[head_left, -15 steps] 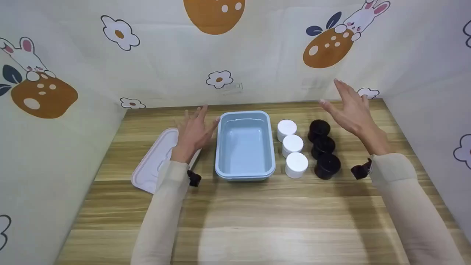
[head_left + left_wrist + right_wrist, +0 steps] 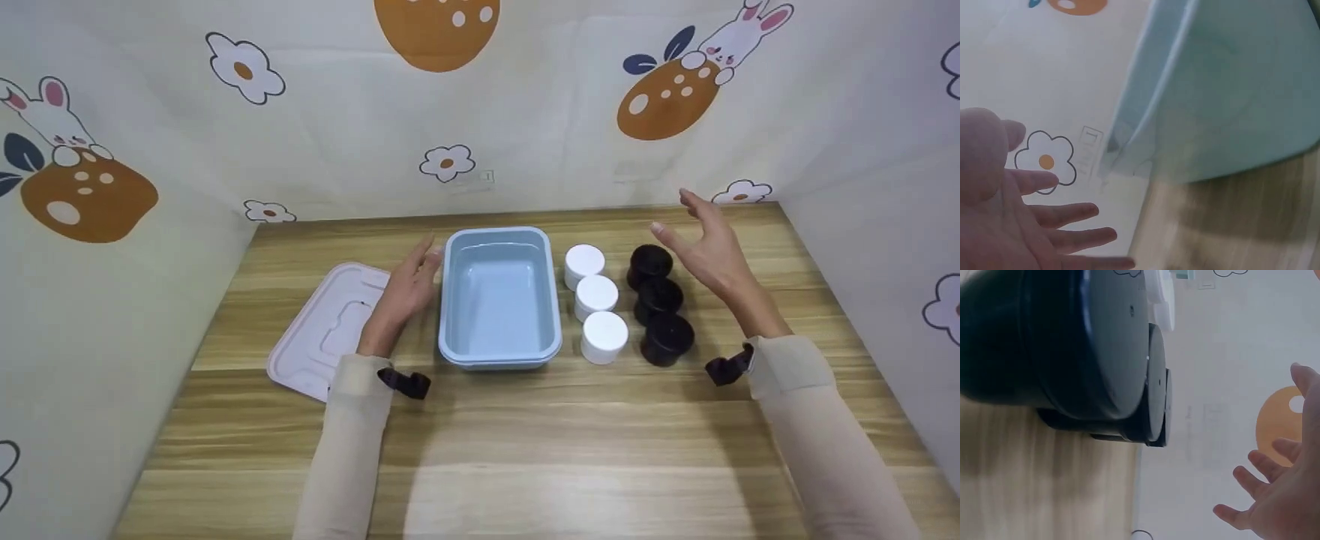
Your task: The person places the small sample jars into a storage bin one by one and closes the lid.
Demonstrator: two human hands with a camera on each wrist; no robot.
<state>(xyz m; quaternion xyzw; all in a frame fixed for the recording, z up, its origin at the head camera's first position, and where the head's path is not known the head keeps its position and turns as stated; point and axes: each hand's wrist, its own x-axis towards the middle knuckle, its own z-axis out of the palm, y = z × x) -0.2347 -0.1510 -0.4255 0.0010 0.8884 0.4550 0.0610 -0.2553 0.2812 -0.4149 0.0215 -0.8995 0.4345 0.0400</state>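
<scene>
A light blue plastic tub stands mid-table with nothing inside. Beside its left wall is my left hand, fingers extended and holding nothing; the left wrist view shows the spread fingers near the tub's side. My right hand hovers at the right, thumb apart from the fingers and nothing in it. Just left of that hand runs a row of three black lidded jars, seen close up in the right wrist view. Three white lidded jars form another row between the black ones and the tub.
A pale pinkish-white lid lies flat left of the tub, partly behind the left forearm. Patterned cloth walls enclose the wooden table at the back and both sides.
My left hand has come down and turned on edge toward the tub's left side, uncovering more of the lid. My right hand has lowered slightly toward the black jars. The jars and tub have stayed put.
</scene>
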